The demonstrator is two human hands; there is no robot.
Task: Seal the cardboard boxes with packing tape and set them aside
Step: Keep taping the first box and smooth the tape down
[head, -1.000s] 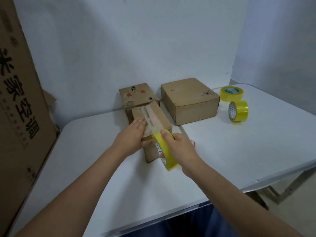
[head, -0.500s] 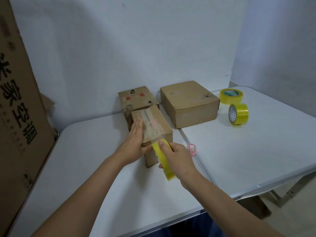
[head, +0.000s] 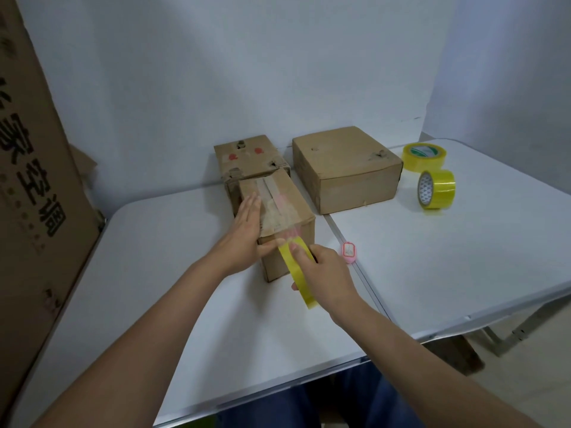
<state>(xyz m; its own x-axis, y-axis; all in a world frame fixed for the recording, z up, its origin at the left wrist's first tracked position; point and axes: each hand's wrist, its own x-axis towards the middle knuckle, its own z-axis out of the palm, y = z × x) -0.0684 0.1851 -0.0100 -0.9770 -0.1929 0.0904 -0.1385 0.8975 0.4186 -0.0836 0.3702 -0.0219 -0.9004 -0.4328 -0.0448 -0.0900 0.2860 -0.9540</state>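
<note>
Head view, tape roll [head: 297, 271] half-hidden behind right hand [head: 327, 274]

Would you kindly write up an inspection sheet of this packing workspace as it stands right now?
Surface: white folding table, seam down its middle.
Job's things: small cardboard box under the hands, clear tape along its top; second small box touching behind it; larger box to the right; tape roll in hand.
Clutter: two spare yellow tape rolls, one flat, one on edge; small pink item by the seam.
Grippers: left hand flat on the box top; right hand grips the roll.
Cables: nothing seen.
Surroundings: pale wall; large printed carton at left.
</note>
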